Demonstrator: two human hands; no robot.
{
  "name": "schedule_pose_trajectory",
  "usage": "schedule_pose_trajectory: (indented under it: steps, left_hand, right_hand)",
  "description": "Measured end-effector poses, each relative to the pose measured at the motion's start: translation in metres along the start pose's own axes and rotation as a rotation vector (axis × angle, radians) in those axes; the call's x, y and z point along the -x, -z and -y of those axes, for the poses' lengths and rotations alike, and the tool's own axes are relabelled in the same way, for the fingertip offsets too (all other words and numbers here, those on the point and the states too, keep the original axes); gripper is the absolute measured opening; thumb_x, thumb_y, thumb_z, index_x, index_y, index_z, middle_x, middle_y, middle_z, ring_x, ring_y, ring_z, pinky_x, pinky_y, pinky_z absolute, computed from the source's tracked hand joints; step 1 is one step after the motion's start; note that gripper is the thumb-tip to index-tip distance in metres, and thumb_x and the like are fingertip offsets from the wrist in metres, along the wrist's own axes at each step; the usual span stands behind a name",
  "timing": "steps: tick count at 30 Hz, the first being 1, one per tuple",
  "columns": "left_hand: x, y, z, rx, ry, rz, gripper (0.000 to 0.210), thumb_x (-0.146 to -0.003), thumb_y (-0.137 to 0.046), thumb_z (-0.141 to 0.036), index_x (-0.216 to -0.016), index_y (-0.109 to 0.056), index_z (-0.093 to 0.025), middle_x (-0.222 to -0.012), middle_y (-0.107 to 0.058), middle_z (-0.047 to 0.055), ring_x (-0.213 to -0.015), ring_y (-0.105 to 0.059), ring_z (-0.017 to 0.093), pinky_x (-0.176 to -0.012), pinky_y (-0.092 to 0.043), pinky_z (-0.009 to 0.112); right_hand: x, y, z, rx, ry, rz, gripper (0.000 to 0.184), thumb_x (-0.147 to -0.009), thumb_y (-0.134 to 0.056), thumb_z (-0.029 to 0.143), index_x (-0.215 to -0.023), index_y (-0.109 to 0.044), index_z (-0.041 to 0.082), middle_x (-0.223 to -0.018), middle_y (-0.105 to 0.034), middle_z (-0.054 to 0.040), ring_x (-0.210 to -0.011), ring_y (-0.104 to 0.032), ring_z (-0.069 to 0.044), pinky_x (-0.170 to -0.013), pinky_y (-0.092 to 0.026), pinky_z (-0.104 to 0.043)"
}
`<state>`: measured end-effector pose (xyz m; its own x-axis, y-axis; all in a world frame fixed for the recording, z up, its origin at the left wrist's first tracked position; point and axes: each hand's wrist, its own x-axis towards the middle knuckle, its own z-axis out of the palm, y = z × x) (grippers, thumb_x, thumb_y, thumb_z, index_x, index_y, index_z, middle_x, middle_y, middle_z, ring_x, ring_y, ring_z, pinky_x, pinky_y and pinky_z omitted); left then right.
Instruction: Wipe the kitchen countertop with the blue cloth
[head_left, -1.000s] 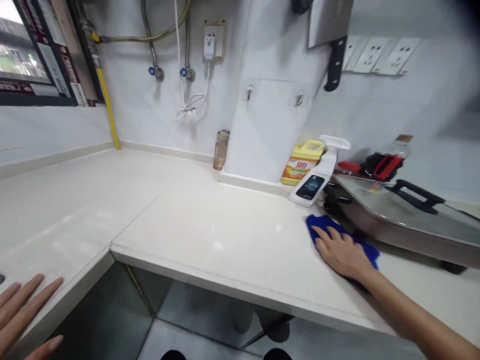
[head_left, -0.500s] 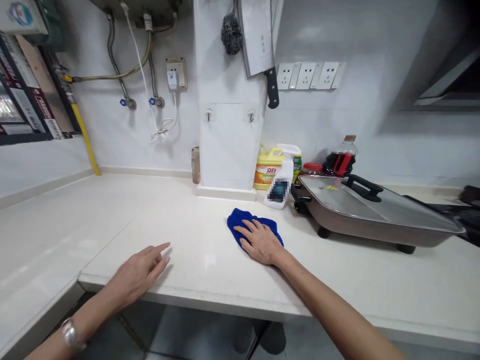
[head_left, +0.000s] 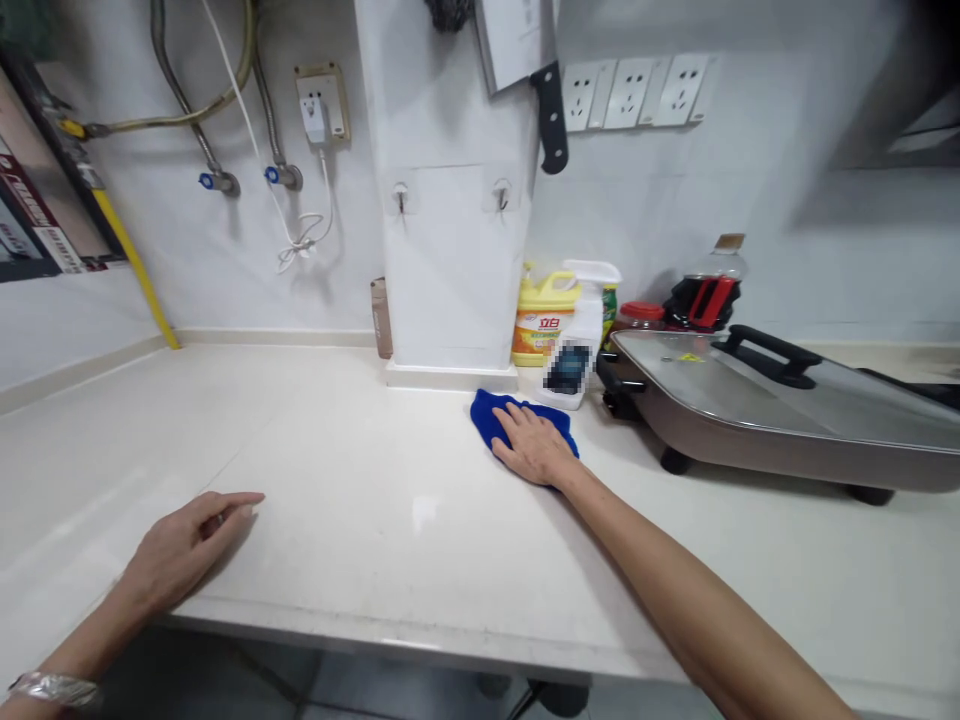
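Observation:
A blue cloth (head_left: 495, 418) lies on the white countertop (head_left: 337, 470), close to the foot of the wall pillar. My right hand (head_left: 534, 445) holds it pressed against the surface, with the fingers spread over its top. Just beyond the cloth stands a white spray bottle (head_left: 592, 310), beside a yellow jug of detergent (head_left: 544, 320). Over on the left, near the counter's front edge, my left hand (head_left: 187, 545) is open and empty. Its index finger points right, the thumb is below it, and the other fingers are partly hidden.
To the right stands an electric pan (head_left: 787, 440) with a glass lid. Behind it are a dark bottle (head_left: 705, 290) and a red-lidded jar (head_left: 637, 315). A cleaver (head_left: 551, 115) hangs on the pillar (head_left: 450, 260). A small brown box (head_left: 381, 318) leans at the pillar's left.
The cloth has slid away from me under my right hand, nearer the pillar base and spray bottle. My left hand has shifted left. The view has tilted down and come closer.

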<state>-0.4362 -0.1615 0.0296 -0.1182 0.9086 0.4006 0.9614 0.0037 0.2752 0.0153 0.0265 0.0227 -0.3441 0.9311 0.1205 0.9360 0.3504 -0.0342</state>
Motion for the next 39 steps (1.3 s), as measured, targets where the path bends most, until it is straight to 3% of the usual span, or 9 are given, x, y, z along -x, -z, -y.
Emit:
schedule_pose_trajectory:
  steps: [7,13,20,24,31,35,39]
  left_hand:
    - [0.005,0.000,-0.012,0.063,0.049,-0.022,0.036,-0.084,-0.053,-0.053,-0.095,-0.077,-0.027,-0.072,-0.071,0.000,-0.056,-0.061,0.017,-0.053,-0.045,0.028]
    - [0.007,-0.001,-0.016,0.073,0.060,-0.010,0.038,-0.084,-0.052,-0.050,-0.096,-0.076,-0.024,-0.075,-0.070,0.001,-0.062,-0.062,0.017,-0.060,-0.048,0.030]
    - [0.008,-0.003,-0.021,0.068,0.071,-0.017,0.036,-0.086,-0.048,-0.045,-0.097,-0.075,-0.023,-0.079,-0.070,0.002,-0.063,-0.062,0.017,-0.062,-0.048,0.031]
    - [0.010,-0.003,-0.022,0.073,0.071,-0.019,0.032,-0.086,-0.049,-0.041,-0.098,-0.074,-0.024,-0.078,-0.069,0.001,-0.063,-0.062,0.016,-0.063,-0.048,0.030]
    - [0.012,-0.006,-0.020,0.082,0.035,-0.043,0.026,-0.088,-0.049,-0.033,-0.097,-0.072,-0.025,-0.074,-0.067,-0.001,-0.057,-0.059,0.012,-0.057,-0.046,0.027]
    - [0.014,-0.009,-0.019,0.091,0.024,-0.065,0.025,-0.088,-0.049,-0.029,-0.097,-0.072,-0.025,-0.072,-0.066,-0.001,-0.055,-0.058,0.012,-0.054,-0.045,0.026]
    - [0.017,-0.013,-0.016,0.110,0.023,-0.092,0.024,-0.089,-0.049,-0.027,-0.096,-0.072,-0.024,-0.073,-0.067,-0.001,-0.053,-0.057,0.011,-0.050,-0.043,0.025]
  right_hand:
    - [-0.043,-0.009,0.006,0.048,-0.059,-0.007,0.066,-0.098,-0.030,0.048,-0.154,-0.033,0.015,-0.157,-0.037,-0.0199,-0.139,-0.037,-0.041,-0.106,-0.038,-0.055]
    - [-0.065,-0.011,0.044,0.093,-0.089,-0.021,0.062,-0.097,-0.029,0.045,-0.145,-0.042,0.009,-0.132,-0.052,-0.0271,-0.118,-0.051,-0.044,-0.090,-0.044,-0.056]
    - [-0.083,-0.009,0.098,0.094,0.099,-0.010,0.061,-0.097,-0.030,0.046,-0.148,-0.040,0.014,-0.137,-0.051,-0.0234,-0.123,-0.049,-0.041,-0.096,-0.043,-0.053]
    - [-0.096,-0.010,0.127,0.079,0.248,-0.004,0.064,-0.098,-0.030,0.046,-0.154,-0.034,0.016,-0.154,-0.041,-0.0187,-0.138,-0.039,-0.039,-0.107,-0.038,-0.052]
    - [-0.135,-0.016,0.203,-0.006,0.543,0.005,0.065,-0.098,-0.032,0.047,-0.157,-0.032,0.020,-0.161,-0.034,-0.0117,-0.148,-0.029,-0.035,-0.119,-0.028,-0.049]
    - [-0.167,-0.022,0.233,-0.014,0.451,-0.003,0.064,-0.099,-0.029,0.049,-0.155,-0.035,0.019,-0.158,-0.039,-0.0138,-0.145,-0.033,-0.038,-0.115,-0.032,-0.051]
    - [-0.200,-0.029,0.243,-0.006,0.344,-0.008,0.063,-0.098,-0.028,0.050,-0.149,-0.040,0.015,-0.149,-0.045,-0.0196,-0.137,-0.040,-0.042,-0.109,-0.036,-0.055]
